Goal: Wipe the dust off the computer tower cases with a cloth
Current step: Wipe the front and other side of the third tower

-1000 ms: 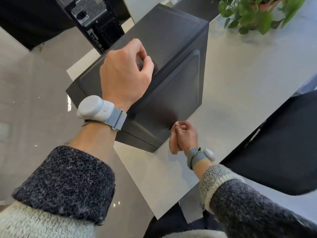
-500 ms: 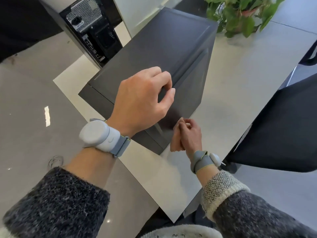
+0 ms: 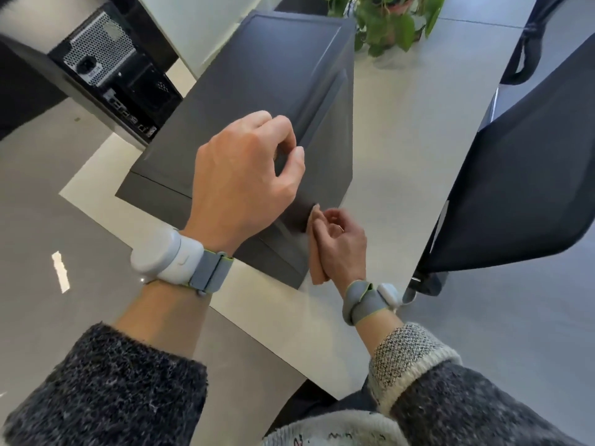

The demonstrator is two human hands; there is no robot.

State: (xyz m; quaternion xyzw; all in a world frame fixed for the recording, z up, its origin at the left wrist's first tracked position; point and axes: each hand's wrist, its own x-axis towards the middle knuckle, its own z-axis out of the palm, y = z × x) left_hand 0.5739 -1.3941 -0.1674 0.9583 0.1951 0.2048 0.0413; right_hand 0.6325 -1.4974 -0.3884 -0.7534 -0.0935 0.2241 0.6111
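A dark grey tower case (image 3: pixel 257 75) stands on the corner of a white table (image 3: pixel 402 140). My left hand (image 3: pixel 244 175) is over the near part of its top panel, fingers curled toward the thumb, with nothing visible in it. My right hand (image 3: pixel 341 249) grips a peach cloth (image 3: pixel 317 268) and holds it against the case's near bottom corner, by the right side panel. A second, black tower case (image 3: pixel 106 69) stands behind on the left, its rear ports and fan grille facing me.
A black chair (image 3: pixel 515 172) stands close to the table's right edge. A green potted plant (image 3: pixel 389 20) sits on the table behind the grey case. Glossy grey floor (image 3: pixel 48 220) lies to the left of the table corner.
My left hand has moved from the middle of the top panel toward its near right edge. My right hand keeps the cloth at the case's near lower corner. The view has shifted.
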